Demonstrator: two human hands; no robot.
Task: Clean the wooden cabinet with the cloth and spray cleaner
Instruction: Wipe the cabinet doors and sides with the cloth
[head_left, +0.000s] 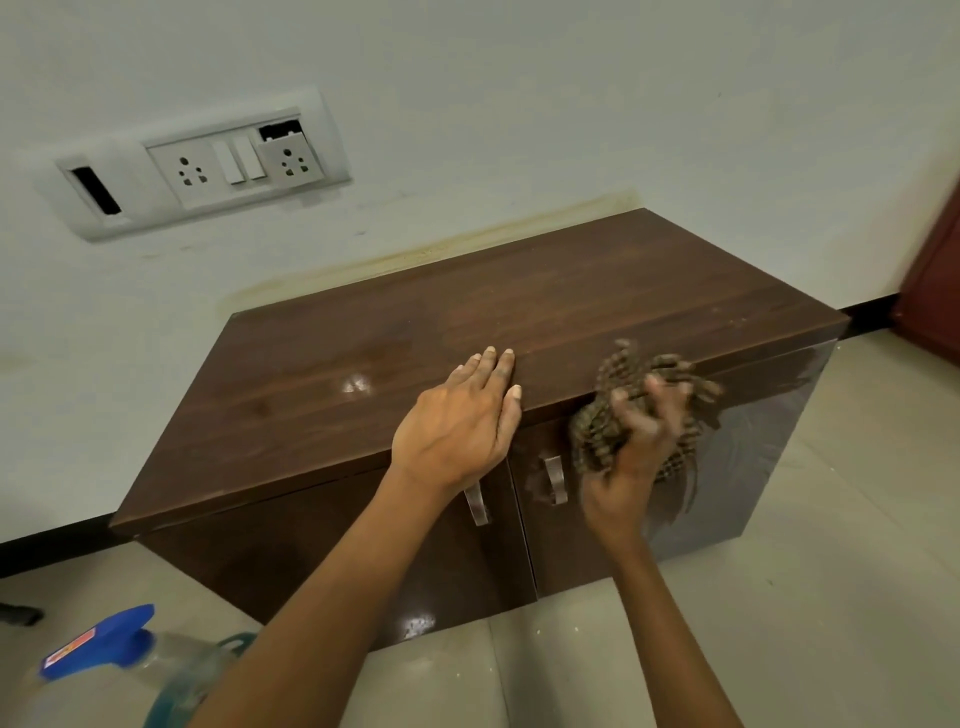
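Observation:
A low dark wooden cabinet with two front doors and metal handles stands against the wall. My left hand lies flat, fingers together, on the cabinet top near its front edge. My right hand grips a bunched brown knobbly cloth and presses it against the front edge and the right door; the hand is blurred. A clear spray cleaner bottle with a blue nozzle lies at the lower left on the floor, apart from both hands.
A white switch and socket panel sits on the wall behind the cabinet. Pale floor tiles surround the cabinet. A reddish-brown door is at the far right. A small dark object lies at the left edge.

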